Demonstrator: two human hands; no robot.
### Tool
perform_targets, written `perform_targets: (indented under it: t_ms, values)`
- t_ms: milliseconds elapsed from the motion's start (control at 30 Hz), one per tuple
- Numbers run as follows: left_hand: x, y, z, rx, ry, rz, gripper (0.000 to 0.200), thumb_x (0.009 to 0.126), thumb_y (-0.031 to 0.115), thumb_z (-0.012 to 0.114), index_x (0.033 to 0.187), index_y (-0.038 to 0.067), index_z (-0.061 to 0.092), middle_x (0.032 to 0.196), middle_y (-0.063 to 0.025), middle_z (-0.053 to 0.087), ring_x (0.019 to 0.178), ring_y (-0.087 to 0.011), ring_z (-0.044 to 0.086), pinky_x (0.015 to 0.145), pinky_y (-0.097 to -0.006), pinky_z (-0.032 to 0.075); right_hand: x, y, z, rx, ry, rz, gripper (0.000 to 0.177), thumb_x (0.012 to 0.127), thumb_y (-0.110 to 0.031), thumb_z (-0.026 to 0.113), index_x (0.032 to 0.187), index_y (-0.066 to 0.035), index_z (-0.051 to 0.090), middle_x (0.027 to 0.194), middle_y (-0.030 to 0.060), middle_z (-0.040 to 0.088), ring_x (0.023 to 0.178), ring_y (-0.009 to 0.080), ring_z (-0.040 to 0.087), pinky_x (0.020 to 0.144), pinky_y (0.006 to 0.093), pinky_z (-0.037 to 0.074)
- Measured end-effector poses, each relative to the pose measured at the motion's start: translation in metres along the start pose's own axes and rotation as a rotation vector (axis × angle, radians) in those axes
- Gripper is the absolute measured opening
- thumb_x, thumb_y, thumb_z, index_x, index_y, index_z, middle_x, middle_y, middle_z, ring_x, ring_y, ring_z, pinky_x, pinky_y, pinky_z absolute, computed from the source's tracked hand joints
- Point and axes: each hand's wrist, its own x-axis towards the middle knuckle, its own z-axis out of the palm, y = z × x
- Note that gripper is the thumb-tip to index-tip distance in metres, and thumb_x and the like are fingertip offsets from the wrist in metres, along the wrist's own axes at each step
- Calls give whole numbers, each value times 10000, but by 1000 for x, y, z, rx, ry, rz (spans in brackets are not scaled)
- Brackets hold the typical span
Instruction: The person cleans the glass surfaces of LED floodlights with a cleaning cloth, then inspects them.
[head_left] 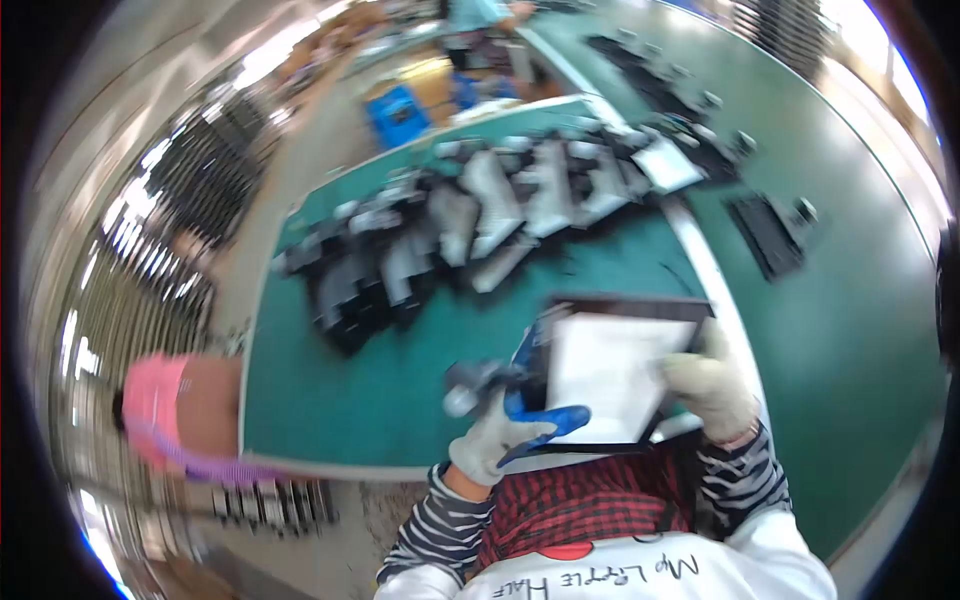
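Note:
A flat panel with a black frame and a white face (pixel 605 385) is tilted up in front of my body, over the near edge of the green table. My left hand (pixel 510 430), in a grey glove with blue-coated fingers, grips its left side, the thumb across the white face and the other fingers mostly hidden behind. On the right side, my right hand (pixel 712 385) in a whitish glove is closed around the panel's edge. A blurred dark part with a grey rounded end (pixel 470 388) juts out left of the panel, just above my left hand.
Several black and grey units (pixel 495 205) stand in a row across the green table (pixel 330 410). To the right, a green conveyor surface (pixel 850 330) carries a black part (pixel 768 235). A pink-topped stool or seat (pixel 160 410) is at the left, and a person (pixel 478 20) stands at the far end.

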Motion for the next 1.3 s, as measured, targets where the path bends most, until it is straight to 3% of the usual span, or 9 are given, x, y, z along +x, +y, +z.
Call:
perform_targets:
  t_ms: [100, 200, 233, 300, 367, 700, 767, 1033, 1300]
  values:
    - [-20, -70, -9, 112, -72, 93, 439, 978, 112, 574, 1393, -21, 532, 1386, -226, 573, 1283, -317, 567, 1124, -421, 423, 5, -15, -3, -607, 39, 73, 334, 932, -255, 709, 1194, -50, 686, 984, 91, 708, 846, 148, 668, 770, 302, 528]
    - [-12, -106, 5, 365, 53, 154, 531, 1084, 337, 409, 1400, -80, 496, 1416, -260, 547, 1312, -346, 552, 1126, -415, 421, 4, 27, -40, -872, 302, -288, 318, 994, -220, 634, 1228, -6, 651, 948, 135, 700, 790, 236, 677, 735, 333, 540]
    - [-3, -113, 4, 501, 56, 122, 575, 1093, 370, 369, 1423, -92, 461, 1434, -259, 532, 1323, -340, 542, 1140, -408, 405, 0, 30, -42, -751, 377, -203, 327, 1000, -191, 626, 1253, 17, 628, 938, 146, 699, 799, 230, 685, 739, 328, 547]
    - [7, -100, 21, 213, 416, -133, 474, 1067, 290, 472, 1381, -59, 533, 1334, -152, 610, 1209, -230, 608, 1066, -346, 462, -12, 44, -46, -644, 468, -186, 340, 1000, -151, 622, 1282, 37, 603, 927, 156, 699, 810, 212, 693, 743, 320, 555]
    - [14, -104, 21, -283, 417, -246, 504, 1063, 315, 487, 1421, -39, 494, 1325, -139, 604, 1198, -221, 611, 1053, -349, 473, -30, 69, -44, -679, 482, -309, 346, 989, -129, 632, 1293, 33, 600, 922, 154, 699, 816, 187, 693, 742, 313, 557]
    - [-8, -119, 18, 192, 373, -57, 503, 1090, 280, 367, 1450, -61, 454, 1486, -178, 491, 1347, -266, 505, 1145, -378, 385, -46, 63, -19, -862, 441, 121, 423, 985, -288, 612, 1354, -81, 588, 1040, 151, 679, 886, 329, 712, 774, 409, 563]
    - [4, -121, 16, -246, 462, -120, 539, 1057, 342, 477, 1444, -32, 449, 1413, -164, 543, 1257, -258, 583, 1062, -389, 480, -48, 66, -21, -846, 439, 51, 424, 987, -282, 609, 1362, -84, 582, 1034, 148, 678, 898, 326, 710, 777, 409, 562]
    - [-12, -122, 17, 286, 384, -126, 500, 1098, 251, 347, 1452, -88, 445, 1527, -216, 443, 1393, -271, 462, 1165, -383, 368, -50, 71, -16, -856, 478, 29, 410, 980, -202, 621, 1359, -53, 575, 1021, 161, 676, 906, 322, 708, 798, 406, 558]
    - [-9, -134, 14, -121, 398, -88, 540, 1065, 362, 462, 1437, -29, 445, 1409, -171, 544, 1266, -262, 575, 1081, -389, 465, -38, 92, -17, -837, 501, -161, 412, 951, -141, 649, 1342, -34, 576, 1018, 182, 681, 888, 337, 707, 782, 413, 564]
